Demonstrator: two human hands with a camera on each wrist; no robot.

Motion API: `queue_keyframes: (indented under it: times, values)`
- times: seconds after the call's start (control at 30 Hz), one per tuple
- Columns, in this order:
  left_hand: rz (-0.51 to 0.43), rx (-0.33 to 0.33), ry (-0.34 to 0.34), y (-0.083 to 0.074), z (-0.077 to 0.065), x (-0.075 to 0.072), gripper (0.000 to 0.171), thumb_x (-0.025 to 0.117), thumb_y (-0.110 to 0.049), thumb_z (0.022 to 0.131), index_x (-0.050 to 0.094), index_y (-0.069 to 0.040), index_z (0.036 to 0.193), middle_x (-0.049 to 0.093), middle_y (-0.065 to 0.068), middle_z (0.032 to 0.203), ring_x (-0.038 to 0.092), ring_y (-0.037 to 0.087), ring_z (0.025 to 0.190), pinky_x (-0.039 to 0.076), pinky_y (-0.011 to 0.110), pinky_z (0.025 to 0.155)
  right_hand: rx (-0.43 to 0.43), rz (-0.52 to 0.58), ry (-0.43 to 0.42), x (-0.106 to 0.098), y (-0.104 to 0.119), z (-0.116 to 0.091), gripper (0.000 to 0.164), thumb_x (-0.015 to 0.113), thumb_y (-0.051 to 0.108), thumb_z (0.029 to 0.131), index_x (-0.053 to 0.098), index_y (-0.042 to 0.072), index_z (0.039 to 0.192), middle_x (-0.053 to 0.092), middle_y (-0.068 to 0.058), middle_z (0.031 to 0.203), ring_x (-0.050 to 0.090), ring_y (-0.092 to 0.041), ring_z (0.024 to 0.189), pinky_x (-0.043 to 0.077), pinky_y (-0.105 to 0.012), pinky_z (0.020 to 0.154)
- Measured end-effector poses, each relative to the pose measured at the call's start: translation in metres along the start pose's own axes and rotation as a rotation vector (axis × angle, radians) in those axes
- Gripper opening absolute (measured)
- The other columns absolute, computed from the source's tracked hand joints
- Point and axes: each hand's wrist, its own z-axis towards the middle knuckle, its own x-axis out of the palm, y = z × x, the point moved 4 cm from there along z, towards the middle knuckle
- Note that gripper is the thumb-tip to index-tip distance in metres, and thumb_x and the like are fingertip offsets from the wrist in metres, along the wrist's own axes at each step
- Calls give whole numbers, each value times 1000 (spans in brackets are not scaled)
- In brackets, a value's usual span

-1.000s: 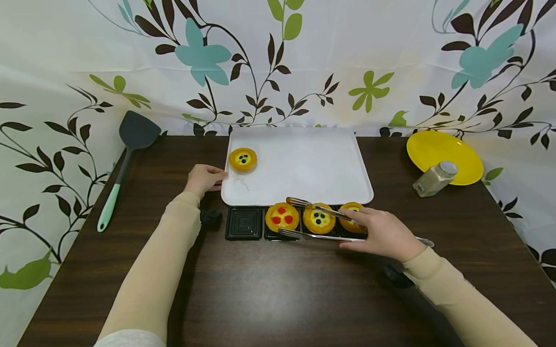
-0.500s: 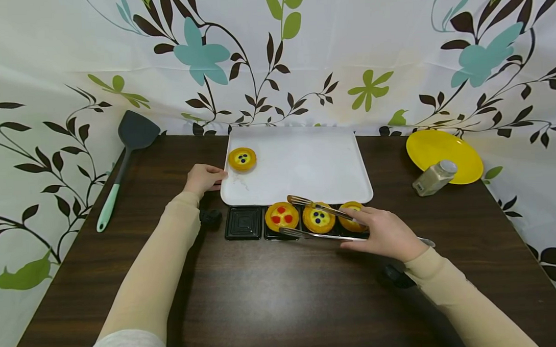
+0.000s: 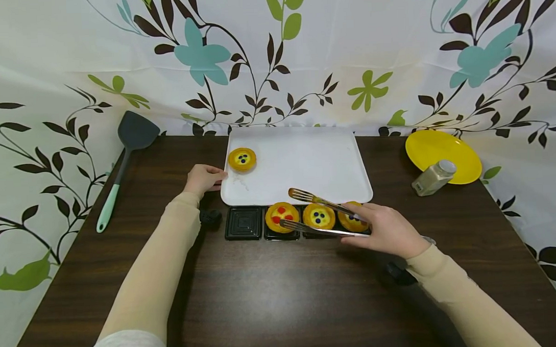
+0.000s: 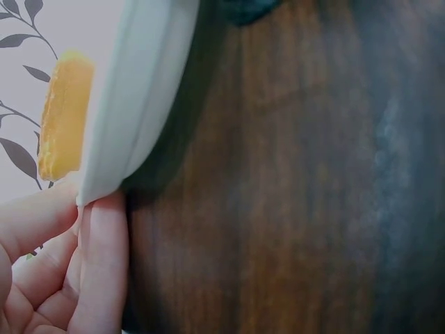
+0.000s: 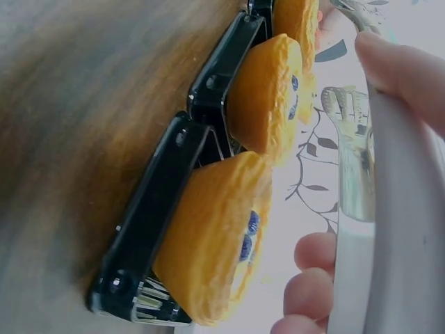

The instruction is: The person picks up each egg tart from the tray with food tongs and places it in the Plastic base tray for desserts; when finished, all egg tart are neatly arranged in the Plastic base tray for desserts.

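Observation:
My left hand [image 3: 202,178] pinches the left edge of a white tray [image 3: 301,172], thumb on top and a finger beneath in the left wrist view. On that tray sits an egg tart [image 3: 242,160] with blue berries. My right hand [image 3: 390,231] holds metal tongs [image 3: 335,232], their two arms spread apart. The arms reach left above a black compartment tray [image 3: 243,223], whose leftmost compartment is bare. Beside it stand a tart with red pieces [image 3: 281,210] and two blue-berry tarts [image 5: 215,236]. Nothing is between the tong tips.
A dark turner with a mint handle [image 3: 109,207] lies at the left. A yellow plate [image 3: 461,157] sits at the back right, with a seasoning jar [image 3: 434,178] lying against its front edge. A patterned cloth [image 3: 324,49] hangs behind the dark wooden table [image 3: 273,296].
The tongs have risen and tilted slightly, their upper tip now farther back and the arms wider apart. The tong end behind my right hand has dropped mostly out of sight. My left hand stays put.

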Motion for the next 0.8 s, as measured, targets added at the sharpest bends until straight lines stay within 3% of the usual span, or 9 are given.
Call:
queue_keyframes:
  times: [0.2, 0.47, 0.63, 0.8]
  values:
    - [5, -5, 2, -2, -2, -3, 39, 59, -19, 95, 57, 7, 124, 54, 22, 124, 59, 31, 110, 56, 28, 83, 2, -16, 1, -8, -1, 13, 77, 74, 58, 73, 56, 12, 132, 58, 2, 75, 43, -10, 62, 42, -23, 55]
    - [1, 3, 3, -1, -2, -5, 40, 59, -18, 95, 56, 8, 125, 53, 23, 124, 59, 32, 111, 56, 29, 83, 37, -22, 9, -14, -6, 51, 76, 74, 53, 75, 54, 10, 134, 60, -3, 75, 45, -13, 62, 39, -27, 53]
    - [1, 4, 4, -1, -1, -4, 40, 60, -19, 94, 57, 7, 124, 54, 23, 124, 59, 32, 111, 56, 29, 83, 43, -31, 19, -15, -8, 79, 78, 73, 55, 75, 53, 10, 136, 66, -8, 85, 52, -16, 67, 45, -30, 56]
    - [-2, 10, 6, 0, 1, -1, 40, 61, -19, 94, 57, 7, 124, 54, 22, 122, 60, 30, 109, 57, 27, 80, 47, -35, 44, -14, -11, 106, 80, 70, 58, 77, 52, 7, 136, 68, -14, 103, 61, -22, 79, 54, -40, 72]
